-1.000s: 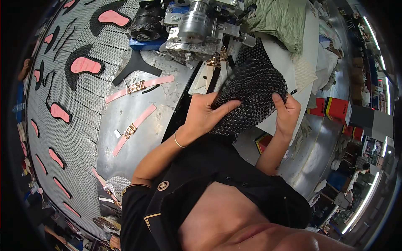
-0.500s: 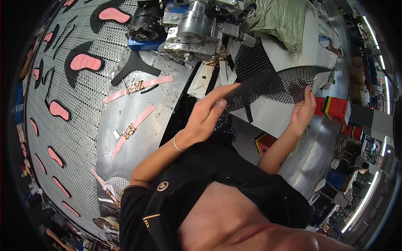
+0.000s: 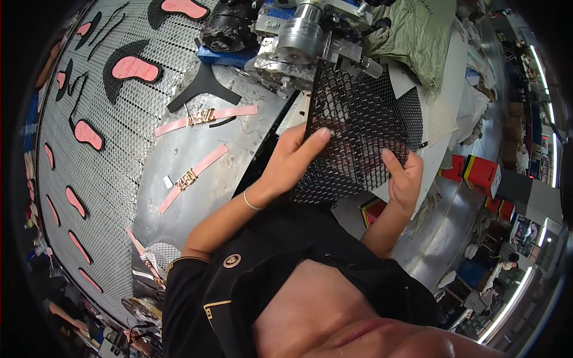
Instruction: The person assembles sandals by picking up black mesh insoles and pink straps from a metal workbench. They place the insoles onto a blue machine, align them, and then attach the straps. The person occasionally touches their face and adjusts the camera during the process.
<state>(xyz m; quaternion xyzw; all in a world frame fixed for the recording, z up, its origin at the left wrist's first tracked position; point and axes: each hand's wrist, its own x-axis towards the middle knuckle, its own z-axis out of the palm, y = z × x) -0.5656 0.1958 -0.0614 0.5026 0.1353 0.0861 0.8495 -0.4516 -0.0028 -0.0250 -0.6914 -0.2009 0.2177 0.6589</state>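
A black mesh piece [image 3: 352,140] with a pattern of rounded holes is held up facing me. At its left edge, my left hand [image 3: 291,160] grips it with the thumb in front and the fingers hidden behind. My right hand [image 3: 406,181] pinches its lower right part, thumb in front, fingers showing dimly through the holes. Just beyond the mesh stands a metal machine [image 3: 298,36] with a round steel head. To the left, a black Y-shaped piece [image 3: 205,89] and pink straps with gold letter ornaments [image 3: 202,117] lie on a metal table [image 3: 209,170].
A mesh conveyor belt [image 3: 119,173] at the left carries pink insole-shaped pieces [image 3: 136,68] with black edges. Pale green cloth [image 3: 412,36] lies at the far right. Red and black boxes [image 3: 480,176] stand on the right. A second black mesh piece [image 3: 412,113] lies behind the held one.
The mesh has turned from nearly edge-on to face me and come lower and closer. My right hand has moved left and down with it. The whole view has shifted slightly.
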